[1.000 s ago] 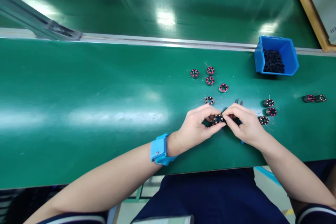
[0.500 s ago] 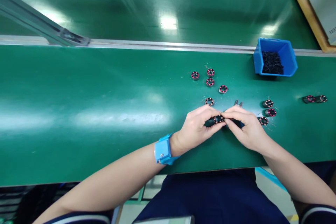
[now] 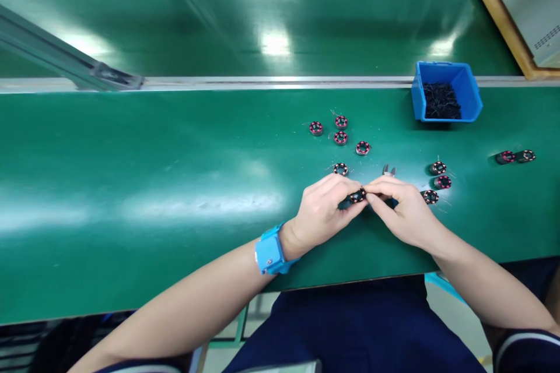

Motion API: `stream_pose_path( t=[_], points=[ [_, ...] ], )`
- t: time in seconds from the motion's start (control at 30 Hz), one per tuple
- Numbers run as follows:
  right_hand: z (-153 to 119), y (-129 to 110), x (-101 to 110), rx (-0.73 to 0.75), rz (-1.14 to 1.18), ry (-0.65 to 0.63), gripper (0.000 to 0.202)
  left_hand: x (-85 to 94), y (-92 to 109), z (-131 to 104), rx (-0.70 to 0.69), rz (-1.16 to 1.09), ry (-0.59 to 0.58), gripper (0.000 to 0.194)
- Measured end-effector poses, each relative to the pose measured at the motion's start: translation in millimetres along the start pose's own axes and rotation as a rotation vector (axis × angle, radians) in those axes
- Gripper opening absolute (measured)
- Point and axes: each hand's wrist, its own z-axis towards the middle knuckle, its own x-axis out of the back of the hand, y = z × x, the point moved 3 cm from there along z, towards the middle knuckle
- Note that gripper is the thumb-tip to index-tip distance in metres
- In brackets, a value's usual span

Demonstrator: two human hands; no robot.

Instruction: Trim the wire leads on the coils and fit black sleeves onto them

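left hand (image 3: pixel 321 210): pinching a wound ring (image 3: pixel 358 195)
wound ring: over the bench (image 3: pixel 210 145), between both hands
right hand (image 3: pixel 405 210): fingertips together at its edge; what they pinch, unclear
fingertip work: seemingly the present step; next calls for steady left grip

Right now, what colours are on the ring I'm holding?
The ring shows black and copper tones; head view.

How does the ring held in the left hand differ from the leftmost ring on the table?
The held ring shows pale orange spots; the leftmost ring shows pink ones. The left hand grips the held ring, while the leftmost ring lies untouched on the table. Both are round, with spots around an open middle.
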Motion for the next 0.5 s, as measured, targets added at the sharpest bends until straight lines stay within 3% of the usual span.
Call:
stream_pose_path(
  t=[0.23,0.5],
  points=[
    [1.7,4.8,0.5,-0.085,0.067,0.02,0.015,-1.1,2.8,-1.5,-0.055,0.001,-0.036,0.017],
    [1.8,1.6,3.5,-0.008,-0.125,-0.018,0.016,-2.3,4.0,-3.5,-0.084,0.037,-0.076,0.013]
  ],
)
